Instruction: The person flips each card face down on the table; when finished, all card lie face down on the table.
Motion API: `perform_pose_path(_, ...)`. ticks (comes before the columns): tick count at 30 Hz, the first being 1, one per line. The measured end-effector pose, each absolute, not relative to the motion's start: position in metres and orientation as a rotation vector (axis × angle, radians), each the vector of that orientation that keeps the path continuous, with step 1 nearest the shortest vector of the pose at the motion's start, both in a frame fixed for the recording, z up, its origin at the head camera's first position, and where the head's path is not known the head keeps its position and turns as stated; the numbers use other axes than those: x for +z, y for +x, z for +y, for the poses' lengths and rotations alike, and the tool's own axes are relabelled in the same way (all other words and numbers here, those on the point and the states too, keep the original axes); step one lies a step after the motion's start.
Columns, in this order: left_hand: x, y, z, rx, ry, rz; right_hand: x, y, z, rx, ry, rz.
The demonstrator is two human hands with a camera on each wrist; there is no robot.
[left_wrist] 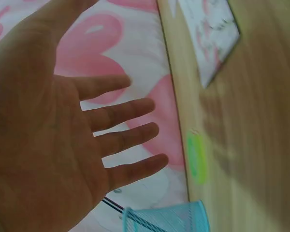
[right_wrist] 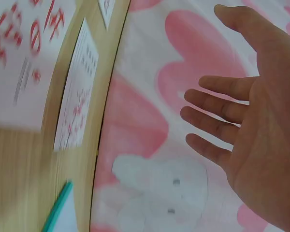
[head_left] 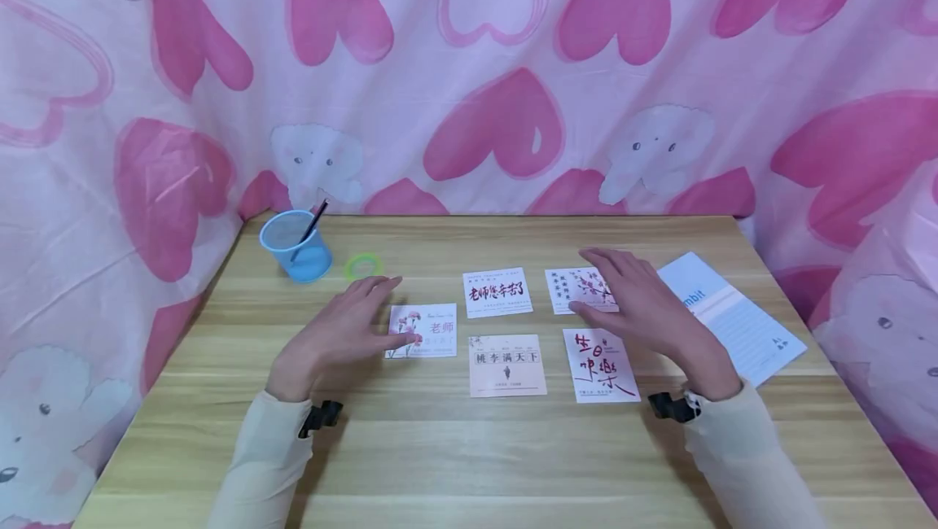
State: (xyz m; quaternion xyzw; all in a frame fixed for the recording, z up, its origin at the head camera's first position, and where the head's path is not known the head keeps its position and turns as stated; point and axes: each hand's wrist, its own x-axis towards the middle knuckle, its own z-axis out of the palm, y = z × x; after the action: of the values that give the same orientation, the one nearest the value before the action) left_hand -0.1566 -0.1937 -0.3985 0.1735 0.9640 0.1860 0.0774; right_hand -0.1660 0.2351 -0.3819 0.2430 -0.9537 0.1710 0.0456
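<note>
My left hand [head_left: 344, 325] is held over the table's left side with fingers spread, and nothing is in it. Its thumb overlaps a white card with pink flowers [head_left: 440, 321] in the head view. My right hand [head_left: 630, 297], its fingers also extended, hovers at the right and holds nothing. It partly hides a card with red blossoms and black writing [head_left: 564, 285]. Just below it lies a white card with large red characters [head_left: 597, 370]. Between the hands are a card with dark red writing [head_left: 497, 293] and a cream card with boxed characters [head_left: 508, 374].
A blue mesh pen cup [head_left: 304, 252] holding a dark pen stands at the back left. Next to it lies a green tape roll [head_left: 353, 266]. A blue-and-white booklet [head_left: 755, 342] rests at the right. Pink heart-patterned cloth [head_left: 410, 106] hangs behind the wooden table [head_left: 440, 464].
</note>
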Motion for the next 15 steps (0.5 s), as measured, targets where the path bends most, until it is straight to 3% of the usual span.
perform_pose_path(15, -0.425, -0.170, -0.209, 0.525, 0.522, 2.768, -0.393, -0.171, 0.138, 0.366, 1.182, -2.900)
